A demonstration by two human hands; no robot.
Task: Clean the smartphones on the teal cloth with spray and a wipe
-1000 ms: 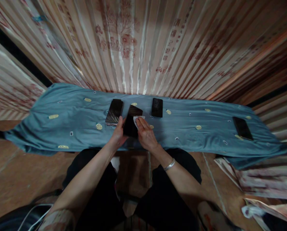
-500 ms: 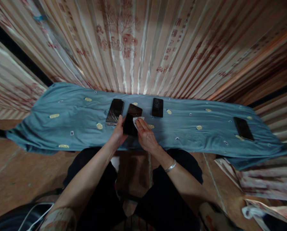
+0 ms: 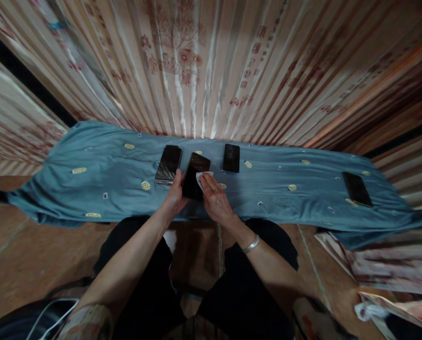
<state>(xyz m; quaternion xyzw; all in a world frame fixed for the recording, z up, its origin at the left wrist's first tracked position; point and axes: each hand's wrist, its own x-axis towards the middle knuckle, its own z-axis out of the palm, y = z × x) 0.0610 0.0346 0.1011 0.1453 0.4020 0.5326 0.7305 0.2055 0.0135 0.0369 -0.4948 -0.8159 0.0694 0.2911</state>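
Note:
My left hand grips a dark smartphone by its left edge, thumb along the side and the other fingers hidden beneath. The phone is tilted above the cloth, glossy screen facing up. Pinched under the fingertips of my right hand is a small white wipe, pressed against the right side of that screen. Just left of the held phone lies a stack of smartphones. Another smartphone with marks on its screen rests to the right, apart from both hands.
A blue-green cloth with yellow pineapple prints covers the long, narrow surface. At its far right lies one more dark phone. A pleated, printed curtain hangs directly behind. A white cable lies on a black object at lower left.
Both hands remain at the held phone, with the white wipe still against its screen. Only a very slight shift shows; the other phones stay in place.

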